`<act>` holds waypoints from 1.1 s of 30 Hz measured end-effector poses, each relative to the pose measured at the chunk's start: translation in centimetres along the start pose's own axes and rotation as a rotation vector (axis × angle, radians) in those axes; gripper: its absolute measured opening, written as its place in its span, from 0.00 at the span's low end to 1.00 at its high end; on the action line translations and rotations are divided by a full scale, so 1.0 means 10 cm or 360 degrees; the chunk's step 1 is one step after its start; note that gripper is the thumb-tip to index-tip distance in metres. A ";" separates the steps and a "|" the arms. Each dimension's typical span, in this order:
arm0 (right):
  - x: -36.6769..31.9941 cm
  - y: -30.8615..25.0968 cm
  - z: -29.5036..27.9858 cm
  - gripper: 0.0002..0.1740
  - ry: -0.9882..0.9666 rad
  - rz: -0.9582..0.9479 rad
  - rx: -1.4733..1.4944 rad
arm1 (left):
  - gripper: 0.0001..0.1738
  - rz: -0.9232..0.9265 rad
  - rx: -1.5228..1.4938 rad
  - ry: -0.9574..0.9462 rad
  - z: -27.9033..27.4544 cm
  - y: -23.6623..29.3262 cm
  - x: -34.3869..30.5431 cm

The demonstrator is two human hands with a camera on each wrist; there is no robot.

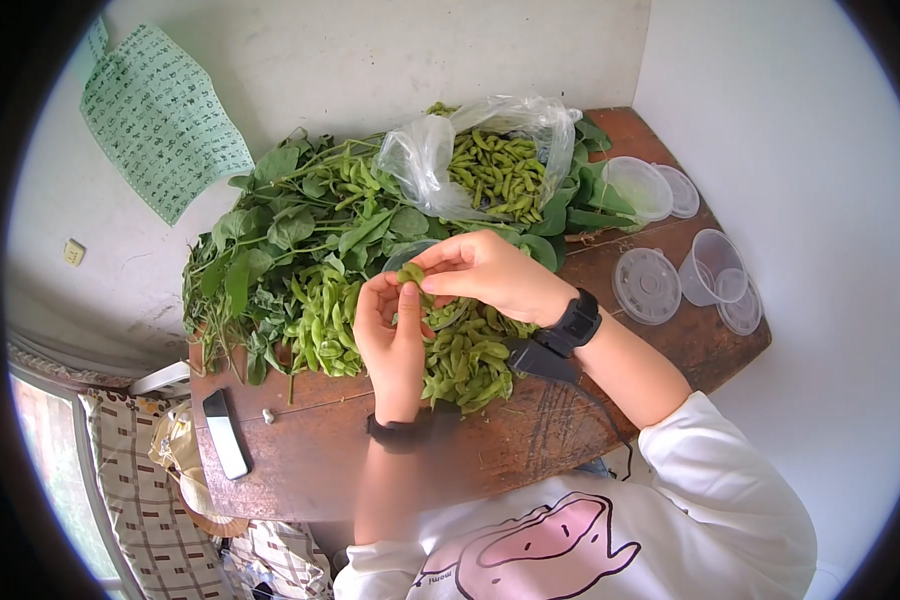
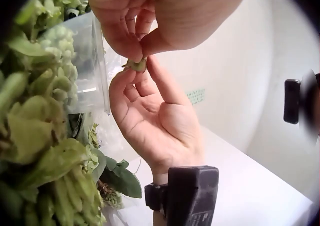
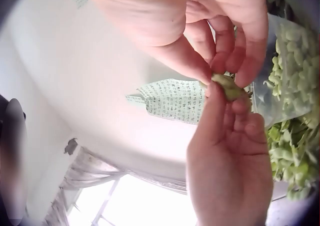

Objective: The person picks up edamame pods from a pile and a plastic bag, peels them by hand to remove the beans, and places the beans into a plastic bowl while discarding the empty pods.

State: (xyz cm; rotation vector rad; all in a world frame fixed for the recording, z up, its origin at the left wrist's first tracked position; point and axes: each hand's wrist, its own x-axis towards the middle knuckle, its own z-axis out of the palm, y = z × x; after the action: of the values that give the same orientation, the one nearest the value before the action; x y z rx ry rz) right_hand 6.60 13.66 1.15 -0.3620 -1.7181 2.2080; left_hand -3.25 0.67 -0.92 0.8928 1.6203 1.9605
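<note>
In the head view both hands meet over the pile, pinching one green edamame pod (image 1: 410,273) between their fingertips. My left hand (image 1: 392,335) holds it from the near side, thumb against it. From the right, my right hand (image 1: 495,278) grips it with thumb and fingers. The right wrist view shows the pod (image 3: 229,87) close up, bent between both thumbs. Just beyond the hands stands a clear plastic tub (image 2: 92,66) with shelled green beans (image 3: 295,61) in it; the hands mostly hide it in the head view.
Loose pods (image 1: 470,365) heap around the tub. Leafy bean stalks (image 1: 290,225) cover the table's back, beside a clear bag (image 1: 420,160) of pods. Plastic cups (image 1: 712,268) and lids (image 1: 647,286) sit right. A phone (image 1: 226,433) lies at the left edge of the wooden table (image 1: 310,440).
</note>
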 end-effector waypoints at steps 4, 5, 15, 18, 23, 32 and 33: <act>-0.06 -0.10 0.01 0.20 -0.0026 -0.0140 -0.0162 | 0.09 -0.0043 -0.0084 -0.0010 -0.01 0.05 0.00; -0.07 -0.13 0.03 0.19 -0.0026 -0.0170 -0.0223 | 0.10 -0.0057 -0.0094 -0.0003 0.00 0.08 -0.02; -0.13 -0.23 0.03 0.15 0.0071 -0.0099 -0.0219 | 0.14 -0.0002 -0.0122 -0.0053 -0.03 0.06 -0.01; -0.12 -0.19 0.00 0.14 0.0057 -0.0041 -0.0264 | 0.11 0.0017 -0.0228 -0.0021 -0.02 0.08 -0.01; -0.11 -0.16 0.04 0.12 0.0169 -0.0045 -0.0332 | 0.10 0.0027 -0.0124 0.0042 -0.03 0.10 -0.01; -0.12 -0.13 0.04 0.10 0.0341 0.0015 -0.0673 | 0.08 0.0468 0.0425 0.0096 0.01 -0.01 -0.04; -0.12 -0.14 0.04 0.11 0.0346 0.0055 -0.0693 | 0.08 0.0500 0.0506 0.0096 0.02 0.00 -0.04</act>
State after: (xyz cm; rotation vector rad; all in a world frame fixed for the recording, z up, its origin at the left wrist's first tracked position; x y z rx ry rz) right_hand 7.72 13.11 2.57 -0.7088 -2.0657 1.7226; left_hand -2.86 0.50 -1.04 1.2892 1.9634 1.9742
